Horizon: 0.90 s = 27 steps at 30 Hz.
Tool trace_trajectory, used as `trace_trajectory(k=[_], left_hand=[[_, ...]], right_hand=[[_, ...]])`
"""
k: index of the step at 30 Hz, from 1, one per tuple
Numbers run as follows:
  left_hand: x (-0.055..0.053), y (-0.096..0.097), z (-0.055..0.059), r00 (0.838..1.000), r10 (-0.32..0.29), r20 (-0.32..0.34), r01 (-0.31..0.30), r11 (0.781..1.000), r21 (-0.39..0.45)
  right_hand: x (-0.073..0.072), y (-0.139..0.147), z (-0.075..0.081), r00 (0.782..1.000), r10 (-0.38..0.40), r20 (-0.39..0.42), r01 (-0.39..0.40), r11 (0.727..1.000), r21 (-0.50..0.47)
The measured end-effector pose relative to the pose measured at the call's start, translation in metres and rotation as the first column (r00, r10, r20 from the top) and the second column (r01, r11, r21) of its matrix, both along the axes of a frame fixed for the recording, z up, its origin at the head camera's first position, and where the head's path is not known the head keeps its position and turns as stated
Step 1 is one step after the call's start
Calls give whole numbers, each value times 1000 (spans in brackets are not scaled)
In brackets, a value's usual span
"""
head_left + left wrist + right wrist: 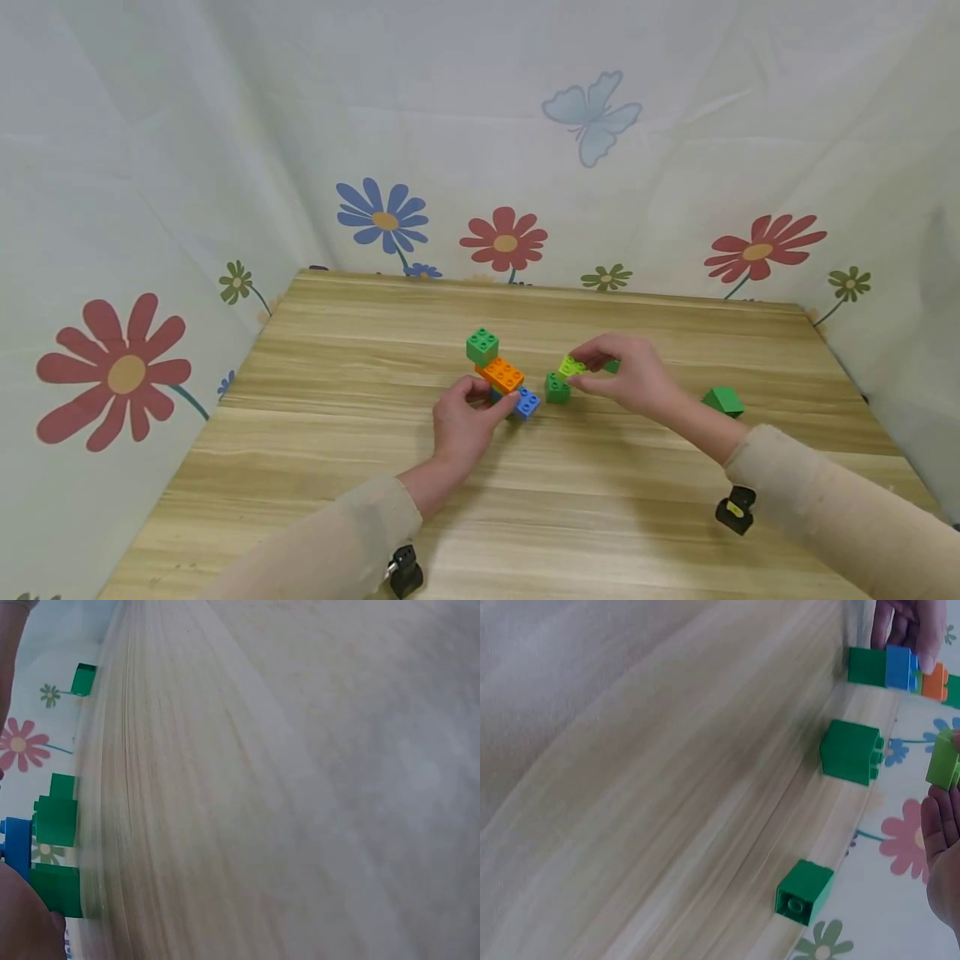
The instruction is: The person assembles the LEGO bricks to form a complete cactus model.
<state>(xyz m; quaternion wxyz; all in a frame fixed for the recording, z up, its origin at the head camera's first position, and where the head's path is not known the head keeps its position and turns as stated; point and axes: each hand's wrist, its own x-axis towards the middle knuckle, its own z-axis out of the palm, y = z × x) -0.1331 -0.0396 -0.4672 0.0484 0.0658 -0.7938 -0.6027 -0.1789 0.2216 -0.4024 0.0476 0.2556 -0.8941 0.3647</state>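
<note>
A stack of toy building bricks stands on the table at the middle, with an orange brick (501,374), a blue brick (528,403) and a green brick (482,346) on top. My left hand (461,425) grips its near side between thumb and fingers. At its base is another green brick (867,667), seen in the right wrist view. My right hand (626,371) pinches a lime green brick (572,367) at its edge. In the head view this overlaps the loose green brick (557,389); in the right wrist view (943,761) the two show apart.
A green slope-sided brick (723,402) lies on the table to the right, beside my right forearm. Part of one more green brick (612,367) shows behind my right hand. A flower-printed curtain (645,208) stands along the table's back edge (420,279).
</note>
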Motion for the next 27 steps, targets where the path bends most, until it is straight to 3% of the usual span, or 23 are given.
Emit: trace_trajectory(k=[12, 27], left_hand=[[1, 1, 1, 1000, 9, -11, -9, 1000, 10], [1, 1, 1, 999, 6, -36, -5, 1000, 11]], right_hand=[[14, -25, -7, 999, 40, 8, -40, 999, -5], [19, -41, -15, 997, 74, 12, -74, 997, 0]])
